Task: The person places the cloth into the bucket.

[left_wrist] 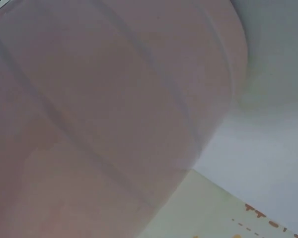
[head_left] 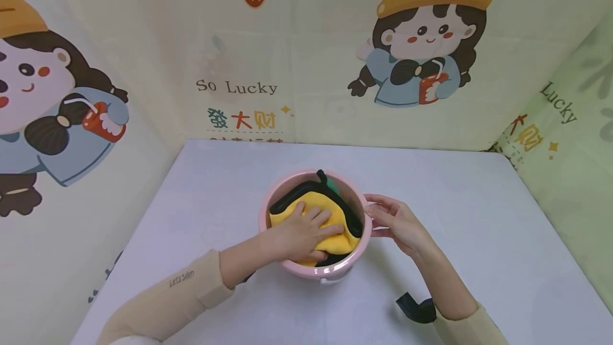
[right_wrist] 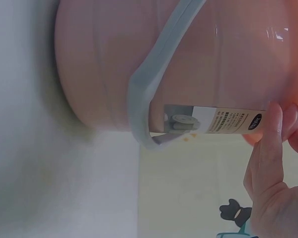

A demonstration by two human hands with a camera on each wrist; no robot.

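Note:
A pink bucket [head_left: 266,201] stands on the table in the head view. Inside it is bunched yellow fabric [head_left: 313,199] with thick black edging, a short black stem-like piece and a bit of green. My left hand [head_left: 306,230] reaches over the near left rim and presses on the yellow fabric with spread fingers. At the bucket's right side, my right hand [head_left: 395,222] grips the rim between thumb and fingers. The right wrist view shows its fingertips at the rim beside a printed label [right_wrist: 223,120]. Only the bucket's ribbed wall [left_wrist: 114,99] fills the left wrist view; the left hand is hidden there.
A pale grey bucket handle [right_wrist: 144,84] hangs down the bucket's outside. The white table [head_left: 215,185] extends around the bucket. Cloth walls [head_left: 316,68] with cartoon prints enclose its back and sides. A black strap-like piece [head_left: 415,307] sticks out by the right sleeve.

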